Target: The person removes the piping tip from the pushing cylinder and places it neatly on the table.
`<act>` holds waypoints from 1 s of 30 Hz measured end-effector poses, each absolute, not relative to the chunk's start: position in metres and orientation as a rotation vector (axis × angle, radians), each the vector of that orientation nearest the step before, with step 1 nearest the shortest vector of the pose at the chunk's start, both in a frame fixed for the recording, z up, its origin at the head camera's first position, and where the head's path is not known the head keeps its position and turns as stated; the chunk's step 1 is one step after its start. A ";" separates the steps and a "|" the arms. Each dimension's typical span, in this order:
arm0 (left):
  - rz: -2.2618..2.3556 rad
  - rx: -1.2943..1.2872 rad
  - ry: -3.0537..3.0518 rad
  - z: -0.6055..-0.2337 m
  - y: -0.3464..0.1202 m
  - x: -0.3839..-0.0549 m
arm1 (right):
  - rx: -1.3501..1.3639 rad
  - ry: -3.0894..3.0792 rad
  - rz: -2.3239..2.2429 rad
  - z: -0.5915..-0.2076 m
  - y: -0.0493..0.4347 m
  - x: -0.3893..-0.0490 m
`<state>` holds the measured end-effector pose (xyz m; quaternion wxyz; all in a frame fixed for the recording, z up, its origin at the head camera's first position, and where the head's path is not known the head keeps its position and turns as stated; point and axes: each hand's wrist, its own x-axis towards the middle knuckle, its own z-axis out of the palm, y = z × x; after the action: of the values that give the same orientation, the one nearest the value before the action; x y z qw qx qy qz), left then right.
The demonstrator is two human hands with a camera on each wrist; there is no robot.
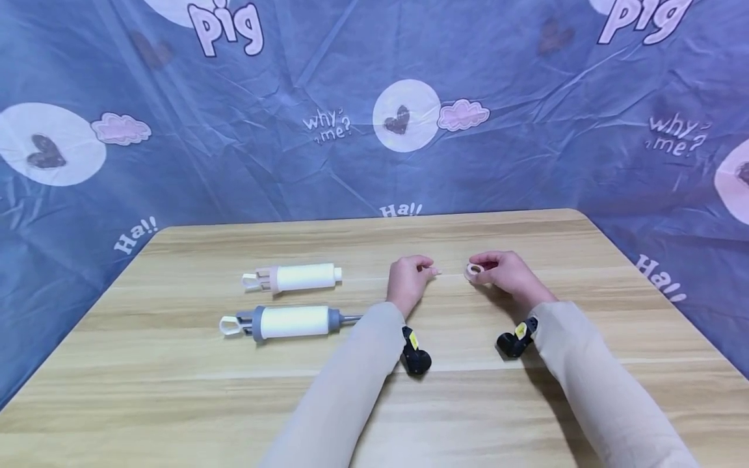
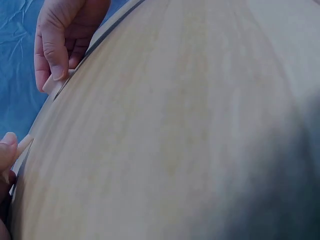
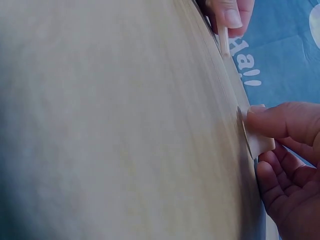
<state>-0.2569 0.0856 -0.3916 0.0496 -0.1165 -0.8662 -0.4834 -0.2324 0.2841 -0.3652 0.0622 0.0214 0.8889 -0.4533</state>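
Observation:
My left hand [image 1: 406, 281] pinches a thin pale stick-like piece [image 1: 437, 271] whose tip pokes out beyond the fingers. A short gap to the right, my right hand [image 1: 504, 273] holds a small pale ring [image 1: 474, 269] between thumb and fingers, its hole facing up toward the head camera. Both hands are low over the far half of the wooden table [image 1: 456, 416]. Seen from the right wrist, the ring [image 3: 261, 145] has a broad, smooth side wall, and the stick [image 3: 223, 40] points toward it. The two pieces are apart.
On the left lie two syringe-like tubes with white barrels: one with pinkish fittings [image 1: 304, 277], and a nearer one with grey fittings [image 1: 295, 322] and a grey rod partly behind my left sleeve. A blue printed cloth [image 1: 351, 169] hangs behind the table.

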 end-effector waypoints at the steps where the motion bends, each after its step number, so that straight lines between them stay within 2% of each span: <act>1: -1.459 -0.359 -2.640 -0.392 0.086 -0.257 | 0.066 2.686 -1.374 -0.365 0.284 -0.233; 15: -1.354 -0.386 -2.678 -0.392 0.087 -0.256 | 0.057 2.696 -1.372 -0.367 0.285 -0.233; 23: -1.467 -0.361 -2.687 -0.390 0.083 -0.257 | 0.068 2.669 -1.380 -0.364 0.283 -0.233; 30: -1.593 -0.415 -2.606 -0.363 0.083 -0.251 | 0.073 2.663 -1.392 -0.355 0.282 -0.229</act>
<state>-0.2507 0.0834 -0.3635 0.0295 -0.1345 -0.8451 -0.5166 -0.2287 0.2816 -0.3546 0.0677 0.0243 0.8840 -0.4620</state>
